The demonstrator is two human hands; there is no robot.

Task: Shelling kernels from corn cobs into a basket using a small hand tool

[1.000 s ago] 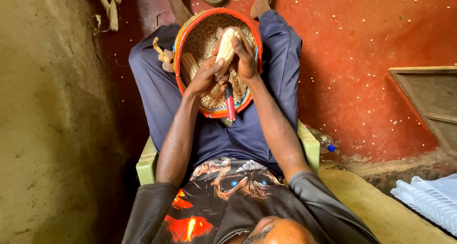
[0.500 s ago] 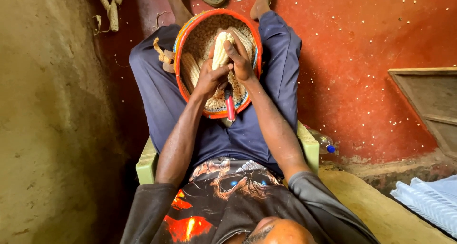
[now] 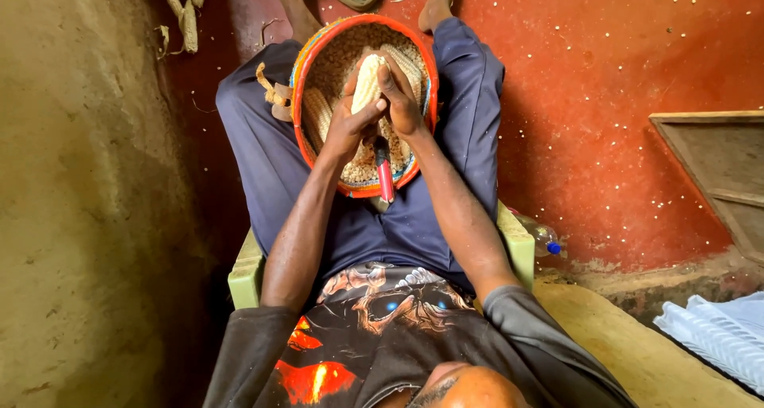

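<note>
Gripping corn cob (image 3: pixel 367 84) as before, both hands (image 3: pixel 374 113) shifted slightly, basket (image 3: pixel 318 42) unmoved

the person wears a dark grey t-shirt (image 3: pixel 374 336) with short sleeves, printed on the front with skulls, blue spots and orange flame shapes. below it are loose, dark blue trousers (image 3: pixel 263 145) reaching down the legs. the forearms, both hands (image 3: pixel 350 125) and feet (image 3: pixel 436 2) are bare.
</note>
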